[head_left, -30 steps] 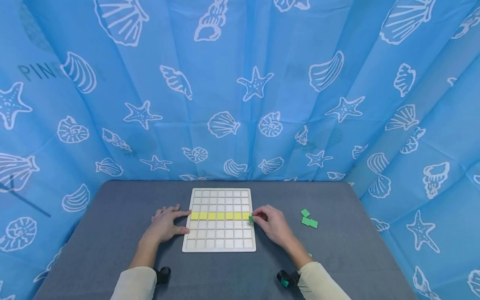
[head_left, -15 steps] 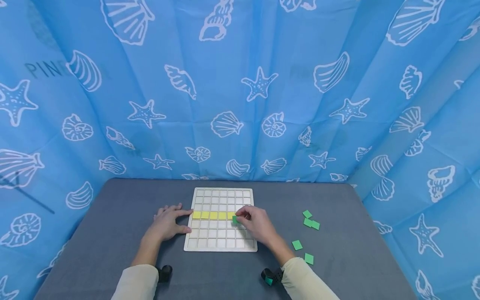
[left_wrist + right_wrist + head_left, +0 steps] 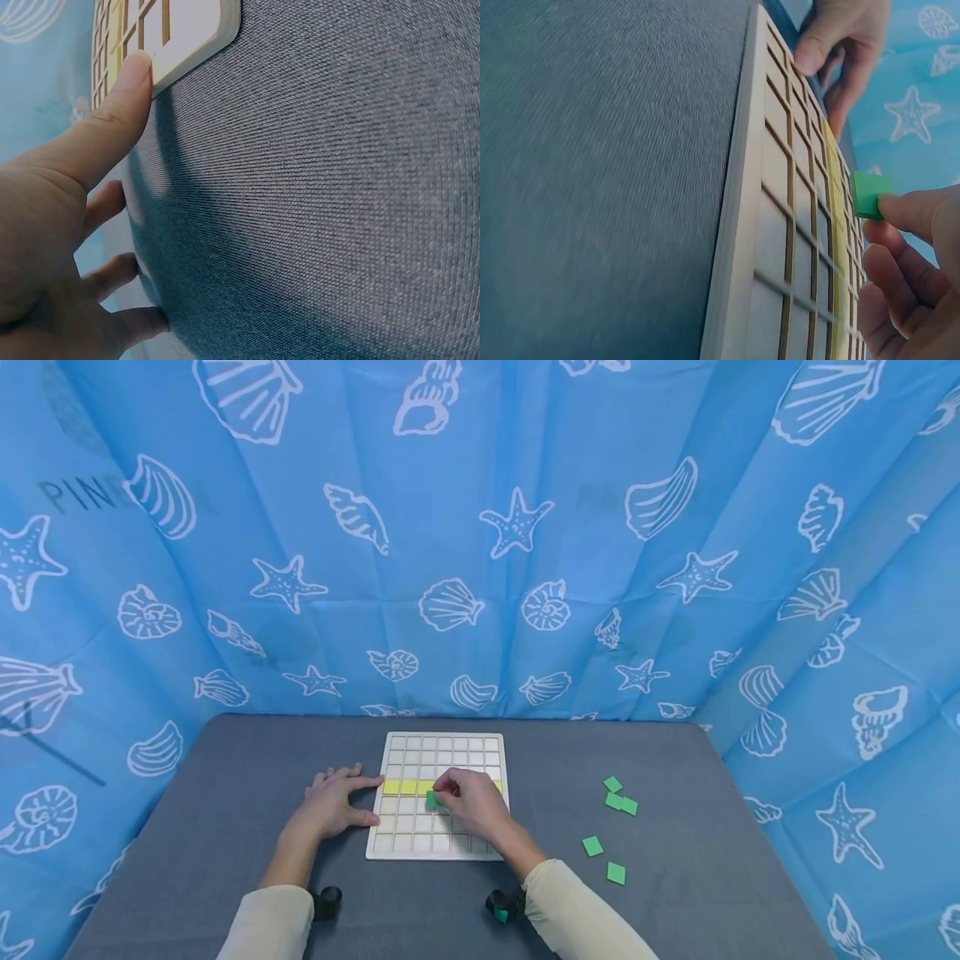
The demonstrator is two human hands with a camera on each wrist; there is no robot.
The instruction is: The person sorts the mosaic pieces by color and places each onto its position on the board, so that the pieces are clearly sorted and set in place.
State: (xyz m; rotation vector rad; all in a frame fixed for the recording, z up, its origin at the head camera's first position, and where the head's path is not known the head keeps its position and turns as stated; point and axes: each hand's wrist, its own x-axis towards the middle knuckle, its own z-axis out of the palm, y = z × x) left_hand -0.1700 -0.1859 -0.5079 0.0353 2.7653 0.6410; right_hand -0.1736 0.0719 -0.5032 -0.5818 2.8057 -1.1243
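A white grid board (image 3: pixel 436 850) with square cells lies on the grey table, and yellow square tiles (image 3: pixel 408 787) fill one row across its middle. My left hand (image 3: pixel 330 806) rests at the board's left edge, its thumb on the rim in the left wrist view and its fingers spread. Over the board, my right hand (image 3: pixel 472 799) pinches a green square tile (image 3: pixel 870 195) between thumb and fingers, close to the yellow row. That hand hides some of the yellow tiles in the head view.
Several loose green tiles (image 3: pixel 616 873) lie on the grey table (image 3: pixel 675 827) right of the board. A blue curtain (image 3: pixel 480 527) with white shell prints stands behind and beside the table. Each wrist wears a black camera (image 3: pixel 326 903).
My right hand has moved left across the board with the green tile, from its right edge to near the middle. The left hand has stayed at the board's left edge.
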